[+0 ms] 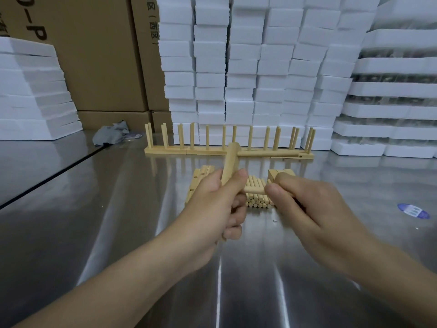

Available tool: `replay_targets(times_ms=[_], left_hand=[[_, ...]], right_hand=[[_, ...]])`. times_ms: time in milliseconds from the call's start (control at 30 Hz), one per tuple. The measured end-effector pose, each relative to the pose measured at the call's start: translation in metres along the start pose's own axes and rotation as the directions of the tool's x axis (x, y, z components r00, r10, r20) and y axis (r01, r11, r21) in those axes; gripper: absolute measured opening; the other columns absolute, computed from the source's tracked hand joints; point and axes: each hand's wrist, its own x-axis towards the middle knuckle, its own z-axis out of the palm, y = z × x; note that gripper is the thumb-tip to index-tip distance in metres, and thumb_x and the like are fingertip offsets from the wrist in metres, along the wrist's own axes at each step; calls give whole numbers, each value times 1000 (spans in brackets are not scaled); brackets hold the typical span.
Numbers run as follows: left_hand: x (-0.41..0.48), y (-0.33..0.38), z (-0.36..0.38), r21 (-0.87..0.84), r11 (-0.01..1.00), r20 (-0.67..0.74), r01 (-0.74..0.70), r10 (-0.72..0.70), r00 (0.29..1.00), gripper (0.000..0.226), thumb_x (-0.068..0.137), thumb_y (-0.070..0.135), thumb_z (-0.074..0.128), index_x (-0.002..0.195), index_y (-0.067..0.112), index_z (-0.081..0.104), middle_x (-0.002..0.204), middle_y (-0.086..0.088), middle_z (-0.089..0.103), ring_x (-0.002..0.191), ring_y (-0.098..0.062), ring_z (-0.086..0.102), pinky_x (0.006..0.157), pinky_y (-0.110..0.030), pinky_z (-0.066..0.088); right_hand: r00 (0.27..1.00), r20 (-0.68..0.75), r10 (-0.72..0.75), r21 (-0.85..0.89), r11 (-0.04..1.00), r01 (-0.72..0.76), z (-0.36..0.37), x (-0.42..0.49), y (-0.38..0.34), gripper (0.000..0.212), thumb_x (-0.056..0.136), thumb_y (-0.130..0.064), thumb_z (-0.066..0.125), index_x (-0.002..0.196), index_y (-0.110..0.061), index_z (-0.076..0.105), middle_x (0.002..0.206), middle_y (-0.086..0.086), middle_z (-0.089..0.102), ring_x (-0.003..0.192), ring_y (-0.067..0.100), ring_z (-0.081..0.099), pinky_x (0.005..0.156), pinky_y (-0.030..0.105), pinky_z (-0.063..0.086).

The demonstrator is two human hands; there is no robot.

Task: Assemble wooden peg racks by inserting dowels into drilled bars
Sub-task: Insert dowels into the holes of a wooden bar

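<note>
Head view: left hand [212,202] grips one pale, square-edged wooden bar [230,162] upright. Right hand [307,204] pinches one smooth round dowel [254,191] level, its tip at the bar. A second dowel [267,154] juts rightward from the bar's top. Beneath the grip lies a dowel pile [256,204], flanked by two stacks of drilled bars [198,178]. Beyond, finished racks [184,150] line the glossy steel table [118,233] before white foam blocks [248,67].

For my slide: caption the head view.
Left hand grips a drilled bar while right hand holds a dowel against it.
</note>
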Motion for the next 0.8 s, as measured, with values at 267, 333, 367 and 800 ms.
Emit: replay_targets(times_ms=[267,333,367,800], left_hand=[[0,2,-4,272,913,47,-303,302,952,21,112,41,50,94,30,50,66,1,37,47,-12,32,42,-27,29],[-3,0,-4,447,771,100,-455,462,881,17,110,42,49,99,29,50,67,7,41,52,-12,37,47,-32,33],[-4,0,-4,507,690,147,-517,522,840,15,111,40,49,102,28,49,68,8,44,53,-8,39,49,-29,35],[-2,10,-11,440,712,108,-547,563,819,6,112,34,52,106,31,50,66,10,41,50,-7,36,47,-23,32]], right_hand=[[862,353,364,676,538,-504,2,4,-15,54,103,-42,55,59,-27,29,60,-5,15,47,12,13,40,21,16],[761,517,392,715,291,-636,-2,5,-16,50,101,-39,57,63,-26,27,59,-7,13,42,8,13,35,19,13],[712,590,382,704,188,-684,-5,4,-17,48,100,-38,57,64,-26,27,59,-8,13,40,6,14,33,18,11],[853,290,434,559,646,-519,-17,15,1,55,93,-69,56,65,-21,60,59,-5,43,48,9,38,42,21,30]])
